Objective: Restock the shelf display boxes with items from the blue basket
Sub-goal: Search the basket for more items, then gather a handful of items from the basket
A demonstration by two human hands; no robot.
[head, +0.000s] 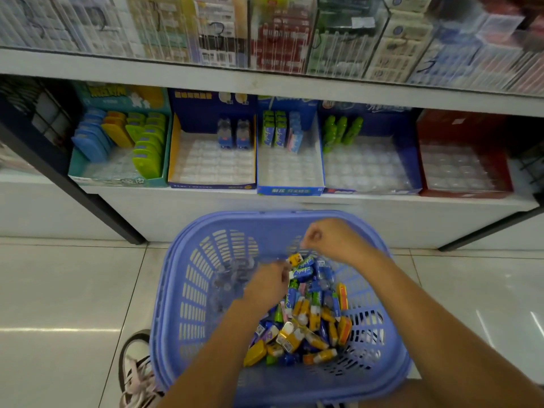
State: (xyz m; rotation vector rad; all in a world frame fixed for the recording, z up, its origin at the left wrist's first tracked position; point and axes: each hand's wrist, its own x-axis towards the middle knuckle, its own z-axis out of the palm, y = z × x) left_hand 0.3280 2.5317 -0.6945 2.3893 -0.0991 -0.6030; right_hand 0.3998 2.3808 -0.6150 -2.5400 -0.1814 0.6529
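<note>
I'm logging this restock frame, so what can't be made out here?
- Left hand, head view: motion blur hides whether it grips anything.
- Right hand: fist closed, contents hidden by its fingers.
- Blue plastic basket: near rim cut off by the bottom edge.
- Upper-shelf packets: labels blurred.

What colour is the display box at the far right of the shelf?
Red; the far-right display box shows best in the head view, holding only a clear plastic tray.
</note>
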